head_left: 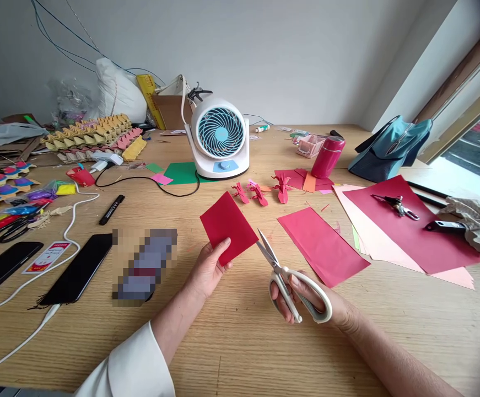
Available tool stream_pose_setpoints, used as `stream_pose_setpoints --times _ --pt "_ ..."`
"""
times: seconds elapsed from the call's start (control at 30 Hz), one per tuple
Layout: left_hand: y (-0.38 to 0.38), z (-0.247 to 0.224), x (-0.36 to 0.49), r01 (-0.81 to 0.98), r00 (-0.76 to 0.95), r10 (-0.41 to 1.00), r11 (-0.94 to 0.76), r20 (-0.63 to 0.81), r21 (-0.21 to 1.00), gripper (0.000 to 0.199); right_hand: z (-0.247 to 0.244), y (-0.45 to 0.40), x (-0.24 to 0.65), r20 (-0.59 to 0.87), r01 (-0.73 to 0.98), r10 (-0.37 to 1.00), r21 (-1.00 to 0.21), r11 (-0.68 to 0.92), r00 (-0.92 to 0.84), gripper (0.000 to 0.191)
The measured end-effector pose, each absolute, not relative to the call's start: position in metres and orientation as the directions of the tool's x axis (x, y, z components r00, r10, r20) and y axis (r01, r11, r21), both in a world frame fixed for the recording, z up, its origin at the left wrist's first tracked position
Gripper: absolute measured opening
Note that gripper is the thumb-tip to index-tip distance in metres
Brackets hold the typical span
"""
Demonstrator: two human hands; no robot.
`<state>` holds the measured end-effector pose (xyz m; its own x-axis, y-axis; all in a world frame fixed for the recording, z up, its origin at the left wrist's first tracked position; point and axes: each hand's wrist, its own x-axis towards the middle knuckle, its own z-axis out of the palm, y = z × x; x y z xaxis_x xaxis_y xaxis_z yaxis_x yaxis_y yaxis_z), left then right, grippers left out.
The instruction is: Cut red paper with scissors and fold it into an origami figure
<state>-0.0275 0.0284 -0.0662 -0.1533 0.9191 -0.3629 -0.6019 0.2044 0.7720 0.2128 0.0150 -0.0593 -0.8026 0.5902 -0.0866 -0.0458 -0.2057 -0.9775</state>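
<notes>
The left hand [211,268] pinched a red paper square [229,225] above the desk [240,353], while the right hand [305,289] gripped parted, white-handled scissors [281,269] near the square's right corner.

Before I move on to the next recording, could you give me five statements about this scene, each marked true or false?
1. The right hand holds the scissors. True.
2. The left hand holds a phone. False: it holds red paper.
3. The scissors' blades are closed together. False: they are parted.
4. Three folded red figures sit nearer the person than the fan. True.
5. The black marker stands upright. False: it lies flat on the table.
</notes>
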Motion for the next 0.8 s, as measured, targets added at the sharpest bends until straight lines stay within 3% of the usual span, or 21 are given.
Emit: stream_pose_setpoints --times 0.37,0.8 --pt "0.0314 -0.0623 -0.0255 -0.529 -0.086 0.946 0.223 -0.313 0.819 0.034 -0.0574 0.0153 0.2114 -0.081 -0.126 0.658 -0.957 -0.261 -0.749 0.049" --pt "0.031 -0.0627 -0.0256 -0.513 -0.069 0.957 0.207 -0.28 0.833 0.032 -0.0576 0.016 0.2127 -0.04 -0.124 0.656 -0.972 -0.202 -0.754 0.047"
